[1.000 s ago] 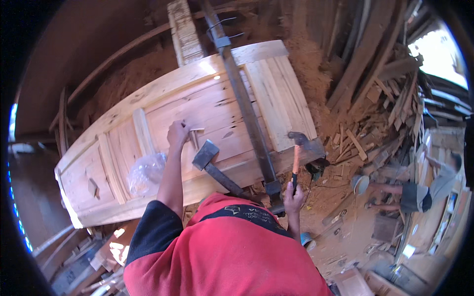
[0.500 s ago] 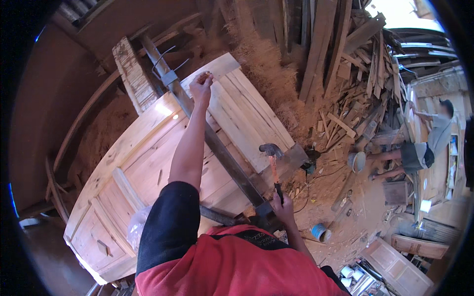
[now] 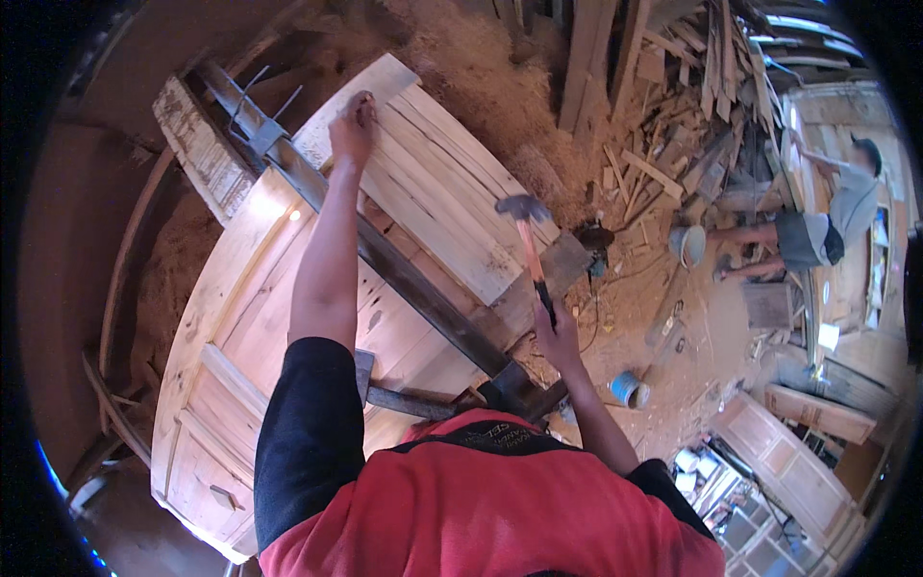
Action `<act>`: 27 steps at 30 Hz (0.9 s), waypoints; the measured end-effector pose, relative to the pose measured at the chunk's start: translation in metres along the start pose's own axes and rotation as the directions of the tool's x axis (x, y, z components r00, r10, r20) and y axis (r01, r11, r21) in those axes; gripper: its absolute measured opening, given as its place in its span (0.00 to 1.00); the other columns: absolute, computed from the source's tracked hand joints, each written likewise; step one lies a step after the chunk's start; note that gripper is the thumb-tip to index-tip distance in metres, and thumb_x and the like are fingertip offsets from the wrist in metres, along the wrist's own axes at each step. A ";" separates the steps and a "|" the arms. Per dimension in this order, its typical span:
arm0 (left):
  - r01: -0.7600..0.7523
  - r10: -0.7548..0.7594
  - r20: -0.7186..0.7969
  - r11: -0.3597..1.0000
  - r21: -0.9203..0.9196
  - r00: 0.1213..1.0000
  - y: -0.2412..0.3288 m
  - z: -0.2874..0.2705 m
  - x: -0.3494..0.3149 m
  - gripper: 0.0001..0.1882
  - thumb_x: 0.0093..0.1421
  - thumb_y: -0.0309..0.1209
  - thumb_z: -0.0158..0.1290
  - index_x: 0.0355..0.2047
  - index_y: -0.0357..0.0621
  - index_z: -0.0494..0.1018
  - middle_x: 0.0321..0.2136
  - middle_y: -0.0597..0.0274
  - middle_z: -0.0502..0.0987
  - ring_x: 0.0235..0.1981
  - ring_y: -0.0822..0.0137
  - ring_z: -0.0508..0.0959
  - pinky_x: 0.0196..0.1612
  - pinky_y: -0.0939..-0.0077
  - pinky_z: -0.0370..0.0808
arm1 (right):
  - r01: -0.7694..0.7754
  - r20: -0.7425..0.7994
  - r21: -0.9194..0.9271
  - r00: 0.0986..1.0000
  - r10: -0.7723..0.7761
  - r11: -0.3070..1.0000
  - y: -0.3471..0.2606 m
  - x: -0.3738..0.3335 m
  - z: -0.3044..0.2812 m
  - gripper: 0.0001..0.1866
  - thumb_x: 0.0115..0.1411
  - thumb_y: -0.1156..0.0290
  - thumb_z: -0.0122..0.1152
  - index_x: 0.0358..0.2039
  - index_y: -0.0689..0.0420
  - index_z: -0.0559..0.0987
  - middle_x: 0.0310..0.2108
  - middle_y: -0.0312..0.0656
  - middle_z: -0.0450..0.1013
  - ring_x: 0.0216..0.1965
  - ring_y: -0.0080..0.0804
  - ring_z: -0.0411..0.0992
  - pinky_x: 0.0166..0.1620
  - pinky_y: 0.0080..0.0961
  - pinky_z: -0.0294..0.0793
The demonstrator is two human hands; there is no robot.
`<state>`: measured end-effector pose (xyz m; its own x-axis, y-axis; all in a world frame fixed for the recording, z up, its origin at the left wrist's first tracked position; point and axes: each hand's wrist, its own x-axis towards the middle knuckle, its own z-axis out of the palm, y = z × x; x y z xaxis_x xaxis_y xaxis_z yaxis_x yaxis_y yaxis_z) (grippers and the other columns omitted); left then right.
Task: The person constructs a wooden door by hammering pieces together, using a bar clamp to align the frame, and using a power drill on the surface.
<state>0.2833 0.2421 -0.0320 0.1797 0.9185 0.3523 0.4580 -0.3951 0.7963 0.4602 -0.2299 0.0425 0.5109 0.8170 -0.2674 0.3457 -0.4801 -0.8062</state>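
A large pale wooden door-like panel (image 3: 413, 332) lies in front of me, with a dark metal bar clamp (image 3: 428, 303) running diagonally across it. My left hand (image 3: 353, 130) is over the panel's far end piece, fingertips pinched together; whatever they hold is too small to make out. My right hand (image 3: 558, 341) grips a hammer (image 3: 531, 252) by its black handle end. The hammer's dark head is raised, seen against the panel's right-hand boards. Part of the panel is hidden behind my left arm.
Scrap wood (image 3: 673, 173) is heaped at the far right. A person (image 3: 812, 231) works at the right, near a pale bucket (image 3: 687, 245). A blue can (image 3: 629, 389) is on the sawdust-strewn floor, and a brown panel (image 3: 784, 462) lies at lower right.
My view has shifted, so the panel and clamp appear farther left and higher. My left hand is lower against the panel's end piece. The hammer stays in my right hand.
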 end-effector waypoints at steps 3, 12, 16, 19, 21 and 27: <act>-0.004 0.008 -0.028 0.991 0.137 1.000 -0.010 0.003 0.009 0.13 0.62 0.34 0.56 0.47 0.50 0.79 0.37 0.48 0.82 0.39 0.47 0.82 0.42 0.57 0.78 | -0.026 0.068 0.031 0.997 0.024 0.999 -0.028 0.033 -0.003 0.18 0.69 0.56 0.54 0.34 0.61 0.73 0.19 0.39 0.65 0.22 0.27 0.63 0.26 0.29 0.61; -0.062 0.083 -0.085 0.972 0.225 0.993 0.018 -0.020 -0.031 0.26 0.62 0.38 0.56 0.60 0.45 0.68 0.59 0.52 0.71 0.60 0.47 0.70 0.62 0.58 0.67 | 0.306 -0.040 0.076 0.952 -0.303 0.949 -0.153 0.120 0.009 0.17 0.69 0.58 0.55 0.34 0.60 0.74 0.16 0.36 0.64 0.18 0.22 0.61 0.22 0.28 0.61; -0.018 -0.112 0.136 0.705 0.709 0.984 0.030 -0.058 -0.089 0.29 0.64 0.45 0.51 0.61 0.46 0.67 0.65 0.56 0.63 0.69 0.52 0.57 0.70 0.45 0.50 | 0.611 -0.229 0.447 0.785 -0.576 0.654 -0.270 0.136 -0.002 0.11 0.67 0.65 0.56 0.38 0.60 0.73 0.17 0.38 0.67 0.19 0.26 0.66 0.23 0.30 0.63; 0.060 -0.245 0.138 0.658 0.751 0.960 0.034 -0.062 -0.092 0.31 0.63 0.48 0.50 0.63 0.47 0.65 0.66 0.59 0.62 0.70 0.56 0.55 0.70 0.40 0.47 | 0.776 -0.372 0.396 0.624 -0.687 0.491 -0.300 0.170 0.026 0.10 0.66 0.66 0.56 0.40 0.59 0.72 0.19 0.40 0.67 0.19 0.30 0.67 0.25 0.31 0.66; 0.092 -0.291 0.131 0.642 0.761 0.948 0.048 -0.058 -0.089 0.33 0.61 0.48 0.52 0.64 0.47 0.65 0.67 0.59 0.61 0.70 0.57 0.55 0.69 0.41 0.49 | 0.824 -0.430 0.325 0.566 -0.704 0.464 -0.286 0.197 0.059 0.09 0.66 0.68 0.56 0.41 0.59 0.70 0.20 0.41 0.67 0.20 0.38 0.69 0.26 0.32 0.68; 0.133 -0.331 0.136 0.674 0.727 0.934 0.044 -0.052 -0.085 0.34 0.59 0.47 0.52 0.64 0.46 0.64 0.68 0.58 0.60 0.70 0.60 0.55 0.69 0.43 0.53 | 0.313 0.235 -0.397 0.943 -0.234 0.863 -0.178 0.229 0.103 0.20 0.69 0.56 0.49 0.42 0.64 0.70 0.30 0.65 0.76 0.35 0.65 0.76 0.34 0.54 0.72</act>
<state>0.2423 0.1459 -0.0016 0.1345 0.9909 -0.0009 0.9653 -0.1308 0.2259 0.4343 0.0755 0.0699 0.2158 0.9582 -0.1880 0.7704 -0.2854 -0.5701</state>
